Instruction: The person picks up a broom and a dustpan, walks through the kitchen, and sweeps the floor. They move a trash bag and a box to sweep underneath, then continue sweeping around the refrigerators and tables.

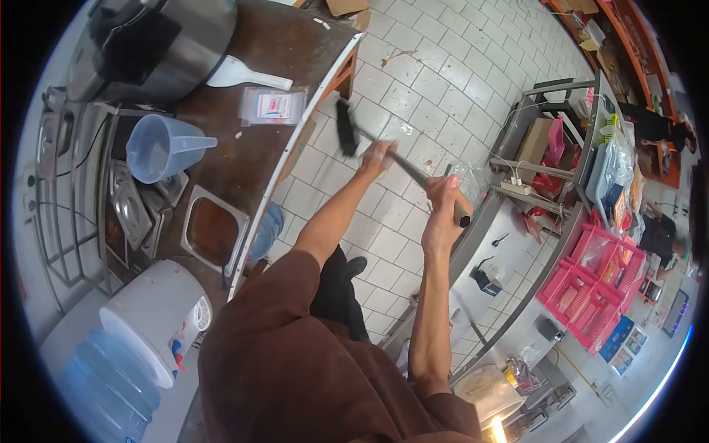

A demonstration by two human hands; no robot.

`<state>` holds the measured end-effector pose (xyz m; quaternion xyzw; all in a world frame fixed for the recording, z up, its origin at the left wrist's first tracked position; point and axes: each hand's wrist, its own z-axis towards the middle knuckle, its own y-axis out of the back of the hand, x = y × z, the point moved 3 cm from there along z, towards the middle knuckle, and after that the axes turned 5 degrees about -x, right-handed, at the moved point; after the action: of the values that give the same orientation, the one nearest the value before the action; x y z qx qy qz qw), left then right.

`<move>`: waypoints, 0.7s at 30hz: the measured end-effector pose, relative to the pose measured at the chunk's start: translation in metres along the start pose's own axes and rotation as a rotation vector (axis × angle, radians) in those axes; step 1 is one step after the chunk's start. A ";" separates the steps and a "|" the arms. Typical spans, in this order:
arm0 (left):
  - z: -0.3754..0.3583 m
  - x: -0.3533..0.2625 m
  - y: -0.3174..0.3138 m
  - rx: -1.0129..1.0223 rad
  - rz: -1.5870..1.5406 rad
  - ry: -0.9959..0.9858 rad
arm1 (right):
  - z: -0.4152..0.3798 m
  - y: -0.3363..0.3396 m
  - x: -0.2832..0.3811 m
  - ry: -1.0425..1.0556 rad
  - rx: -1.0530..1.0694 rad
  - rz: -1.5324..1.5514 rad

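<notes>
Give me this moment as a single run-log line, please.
left hand: grips broom handle | right hand: grips handle higher | broom head: on tiled floor beside counter

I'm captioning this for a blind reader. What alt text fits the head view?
Seen from above, a person grips a broom handle with the left hand and right hand, its bristles on the white tiled floor beside a brown counter holding a blue jug.
</notes>
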<state>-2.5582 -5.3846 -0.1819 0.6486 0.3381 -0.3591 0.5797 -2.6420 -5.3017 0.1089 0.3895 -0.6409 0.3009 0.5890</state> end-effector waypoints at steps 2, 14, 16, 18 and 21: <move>0.043 -0.007 -0.030 -0.036 -0.118 -0.166 | 0.010 -0.003 0.011 0.055 -0.055 -0.068; -0.052 -0.112 0.030 0.095 -0.017 -0.266 | -0.007 0.063 0.109 0.258 -0.019 0.350; -0.071 -0.076 0.042 0.262 0.164 -0.036 | 0.010 0.063 0.088 -0.029 -0.138 0.261; -0.083 -0.017 0.043 0.294 0.256 0.051 | 0.025 0.052 0.038 -0.195 -0.147 0.081; -0.072 0.027 0.027 0.397 0.293 0.294 | 0.022 0.018 0.007 -0.189 0.031 -0.117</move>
<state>-2.5163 -5.3154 -0.1860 0.8363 0.2443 -0.2329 0.4320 -2.6691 -5.3123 0.1138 0.4619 -0.6649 0.2380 0.5366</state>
